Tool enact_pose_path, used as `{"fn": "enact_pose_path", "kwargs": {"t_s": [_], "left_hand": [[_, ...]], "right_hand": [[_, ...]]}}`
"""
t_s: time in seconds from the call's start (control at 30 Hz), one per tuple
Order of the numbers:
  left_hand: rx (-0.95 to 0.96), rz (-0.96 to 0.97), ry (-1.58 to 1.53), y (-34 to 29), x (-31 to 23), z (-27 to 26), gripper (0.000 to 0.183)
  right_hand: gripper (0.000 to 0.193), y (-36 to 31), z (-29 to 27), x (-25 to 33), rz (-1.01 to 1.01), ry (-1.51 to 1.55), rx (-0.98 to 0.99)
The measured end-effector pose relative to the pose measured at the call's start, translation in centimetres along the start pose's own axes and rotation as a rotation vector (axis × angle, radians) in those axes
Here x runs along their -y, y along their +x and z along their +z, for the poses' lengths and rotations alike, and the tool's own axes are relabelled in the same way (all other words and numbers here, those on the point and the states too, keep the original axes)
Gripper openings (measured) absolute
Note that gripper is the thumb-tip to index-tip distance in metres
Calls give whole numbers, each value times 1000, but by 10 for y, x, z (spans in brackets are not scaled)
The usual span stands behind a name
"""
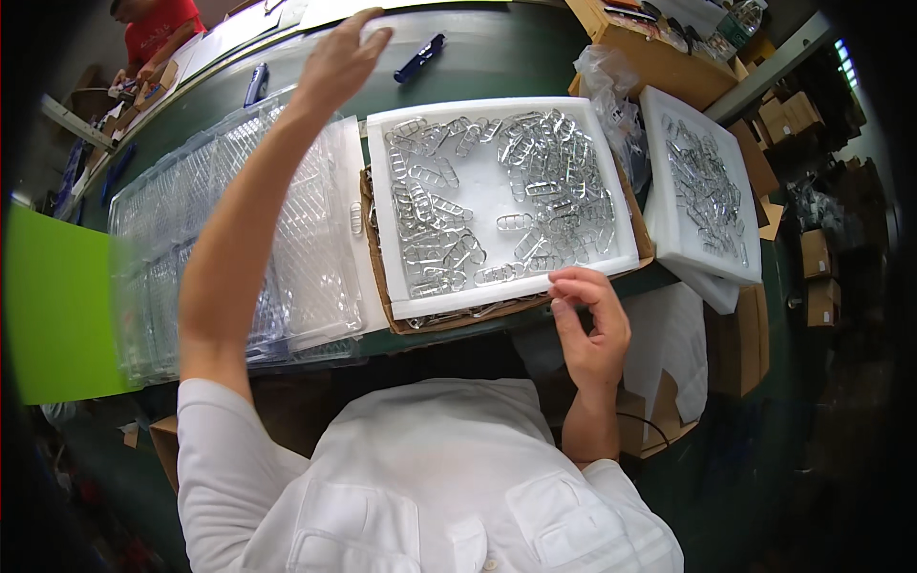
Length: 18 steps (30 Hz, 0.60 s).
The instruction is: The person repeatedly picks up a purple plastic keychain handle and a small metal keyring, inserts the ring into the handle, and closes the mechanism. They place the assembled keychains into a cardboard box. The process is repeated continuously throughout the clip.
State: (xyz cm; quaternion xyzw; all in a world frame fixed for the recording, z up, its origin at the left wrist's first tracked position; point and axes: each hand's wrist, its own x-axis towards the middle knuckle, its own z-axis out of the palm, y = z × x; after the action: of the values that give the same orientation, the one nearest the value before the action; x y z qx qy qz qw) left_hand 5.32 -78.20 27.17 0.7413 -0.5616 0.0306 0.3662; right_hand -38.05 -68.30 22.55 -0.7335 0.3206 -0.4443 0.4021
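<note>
Head view: silvery, oblong metal pieces with rounded ends and slotted middles lie loose in a shallow white foam tray, which rests on a brown cardboard box. They are heaped and overlapping toward the right and strewn more thinly on the left, with bare white foam between. Each looks thin and bright, its crossbars leaving open gaps; finer detail is too small to tell.

They are probably light and stiff, slick on the faces and apt to hook into one another through the slots. A fingertip pinch across the narrow sides of a lone piece should serve best; one pulled from the heap may drag neighbours along. The foam should be soft and dent easily.

The right hand is at the tray's near edge, thumb and fingertips drawn close; whether they pinch anything, I cannot tell. The left hand reaches across the green bench, fingers spread, near a dark blue elongated tool.
</note>
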Motion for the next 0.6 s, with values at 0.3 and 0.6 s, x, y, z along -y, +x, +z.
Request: {"fn": "enact_pose_path", "kwargs": {"t_s": [0.3,0.6], "left_hand": [[-238,-25,-26,-264,28,-262,31],[-878,-860,165,-668,77,-385,36]], "right_hand": [[22,137,45,-25,-456,-577,287],[25,237,82,-134,-530,-869,589]]}}
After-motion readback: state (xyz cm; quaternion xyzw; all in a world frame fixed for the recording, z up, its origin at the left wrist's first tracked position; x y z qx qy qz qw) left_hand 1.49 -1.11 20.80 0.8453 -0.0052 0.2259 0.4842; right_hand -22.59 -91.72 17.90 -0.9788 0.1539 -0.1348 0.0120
